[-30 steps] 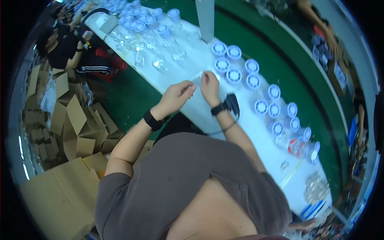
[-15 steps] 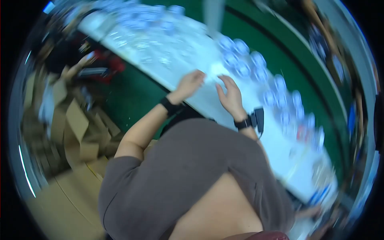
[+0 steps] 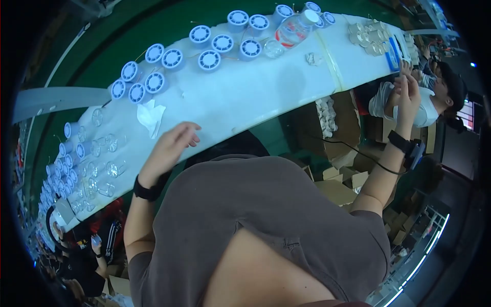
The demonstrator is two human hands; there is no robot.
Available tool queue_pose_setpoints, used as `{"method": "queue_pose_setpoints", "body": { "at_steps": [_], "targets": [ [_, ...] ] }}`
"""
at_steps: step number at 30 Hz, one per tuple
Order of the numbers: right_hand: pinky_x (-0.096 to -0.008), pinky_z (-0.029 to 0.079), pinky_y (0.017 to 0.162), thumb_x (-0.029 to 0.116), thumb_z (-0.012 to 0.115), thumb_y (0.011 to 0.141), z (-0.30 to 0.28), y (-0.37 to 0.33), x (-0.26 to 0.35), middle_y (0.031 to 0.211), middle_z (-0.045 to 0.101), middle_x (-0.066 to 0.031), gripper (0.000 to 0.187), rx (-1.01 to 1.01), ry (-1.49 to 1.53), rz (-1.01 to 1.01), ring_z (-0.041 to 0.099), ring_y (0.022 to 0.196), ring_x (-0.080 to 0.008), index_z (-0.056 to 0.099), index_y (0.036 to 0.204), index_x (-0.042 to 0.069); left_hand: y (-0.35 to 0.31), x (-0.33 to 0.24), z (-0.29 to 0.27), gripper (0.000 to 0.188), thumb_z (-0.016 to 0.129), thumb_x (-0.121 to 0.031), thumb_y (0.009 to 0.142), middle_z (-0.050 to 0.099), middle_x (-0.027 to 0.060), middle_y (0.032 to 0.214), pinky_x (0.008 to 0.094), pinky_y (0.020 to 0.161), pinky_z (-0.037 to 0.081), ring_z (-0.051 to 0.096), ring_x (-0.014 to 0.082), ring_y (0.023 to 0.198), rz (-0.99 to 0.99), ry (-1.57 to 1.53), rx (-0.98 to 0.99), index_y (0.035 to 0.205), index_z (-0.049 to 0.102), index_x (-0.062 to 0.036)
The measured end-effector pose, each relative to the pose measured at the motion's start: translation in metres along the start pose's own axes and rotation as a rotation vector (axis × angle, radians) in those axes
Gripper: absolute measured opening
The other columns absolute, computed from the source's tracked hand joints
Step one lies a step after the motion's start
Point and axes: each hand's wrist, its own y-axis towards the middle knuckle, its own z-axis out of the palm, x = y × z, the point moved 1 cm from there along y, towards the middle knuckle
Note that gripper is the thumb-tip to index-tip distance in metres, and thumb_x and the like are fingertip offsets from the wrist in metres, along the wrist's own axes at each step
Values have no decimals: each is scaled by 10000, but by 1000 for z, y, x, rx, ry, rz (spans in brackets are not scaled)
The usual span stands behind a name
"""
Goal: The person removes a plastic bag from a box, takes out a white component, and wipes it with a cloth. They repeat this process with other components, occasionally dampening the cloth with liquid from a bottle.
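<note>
My left hand (image 3: 173,146) hovers over the near edge of the white table (image 3: 245,92), fingers loosely bent and apart, with nothing in them. A white tissue (image 3: 151,117) lies just beyond it. My right hand (image 3: 409,97) is raised at the far right, beyond the table's near edge, its fingers stretched and nothing visible in them. Beside it in the picture is a co-worker's hand (image 3: 406,66); whether they touch I cannot tell. Along the far edge stand several light-blue round pieces (image 3: 209,60) with slotted tops, some with thin wires.
A clear bottle (image 3: 294,31) stands at the back near crumpled paper (image 3: 314,59). Clear cups (image 3: 115,168) lie at the left, pale cylindrical parts (image 3: 376,38) at the right. A co-worker (image 3: 434,97) is at the right, another (image 3: 87,271) lower left. Cardboard boxes (image 3: 335,197) stand below.
My view has swung right along the table. My hands, close together before, are now wide apart, the right one out toward the co-worker.
</note>
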Motion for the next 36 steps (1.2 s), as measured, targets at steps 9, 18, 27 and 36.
{"method": "queue_pose_setpoints", "body": {
  "at_steps": [9, 18, 27, 36],
  "targets": [
    [-445, 436, 641, 486, 448, 752, 211, -35, -83, 846, 559, -229, 590, 146, -495, 88, 540, 753, -382, 427, 1105, 15, 53, -30, 14, 270, 364, -261, 856, 546, 69, 720, 242, 609, 434, 541, 141, 661, 135, -636, -271, 902, 490, -27],
    [-342, 436, 620, 186, 530, 771, 241, -24, -103, 813, 551, -125, 253, 22, -40, 60, 539, 737, -246, 509, 948, 6, 127, -20, 13, 327, 480, -332, 792, 526, 98, 711, 319, 568, 417, 530, 230, 668, 401, 526, -628, 905, 495, -26],
    [-233, 417, 579, 91, 500, 792, 213, -97, -24, 769, 537, -7, 129, 139, 818, 424, 498, 692, -105, 548, 875, 6, 182, -4, 40, 571, 590, -451, 642, 433, 135, 985, 406, 788, 302, 390, 288, 941, 431, 1171, -775, 1068, 463, -90],
    [-328, 463, 660, 104, 444, 807, 202, -95, 35, 885, 539, -109, 182, 274, 1326, 522, 547, 801, -213, 491, 925, -26, 192, 5, 24, 507, 614, -381, 634, 433, 143, 1076, 423, 829, 273, 366, 282, 1025, 417, 1192, -767, 1044, 483, -114]
  ]
}}
